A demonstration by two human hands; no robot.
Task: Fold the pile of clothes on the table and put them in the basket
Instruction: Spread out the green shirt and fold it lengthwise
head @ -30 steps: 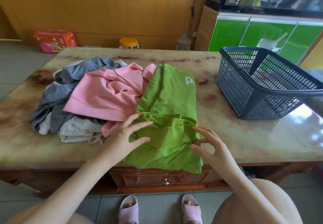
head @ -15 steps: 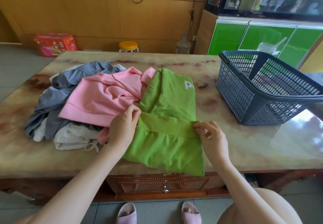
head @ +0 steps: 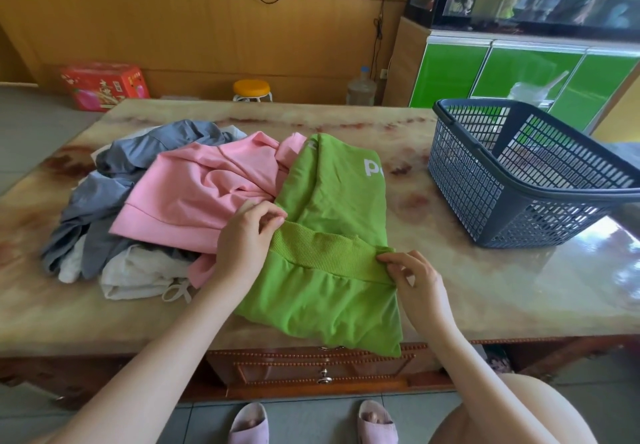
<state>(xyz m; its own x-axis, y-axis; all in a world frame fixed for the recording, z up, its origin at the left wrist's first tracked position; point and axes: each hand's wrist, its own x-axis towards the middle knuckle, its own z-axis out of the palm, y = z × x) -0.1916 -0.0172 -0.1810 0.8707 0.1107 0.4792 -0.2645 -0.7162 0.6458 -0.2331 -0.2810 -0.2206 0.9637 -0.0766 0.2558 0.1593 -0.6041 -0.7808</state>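
Note:
A green sweatshirt (head: 332,201) with white letters lies partly folded at the table's front middle, its lower part hanging over the edge. Its ribbed hem (head: 325,253) is folded up across the body. My left hand (head: 246,243) pinches the hem's left end. My right hand (head: 412,277) pinches the right end. To the left lies a loose pile: a pink garment (head: 201,194) on top, grey clothes (head: 114,180) behind and white ones (head: 138,270) in front. A dark blue mesh basket (head: 460,180) stands at the right of the table.
The marble table (head: 485,284) has bare surface between the green sweatshirt and the basket. Behind it are a red box (head: 104,85), a yellow stool (head: 252,89), a water bottle (head: 361,89) and green cabinets (head: 502,73). My slippered feet (head: 311,423) show below.
The bunched green hem has been pulled flat and straight across the sweatshirt. Both hands went from spread fingers to pinching its two ends, then held there.

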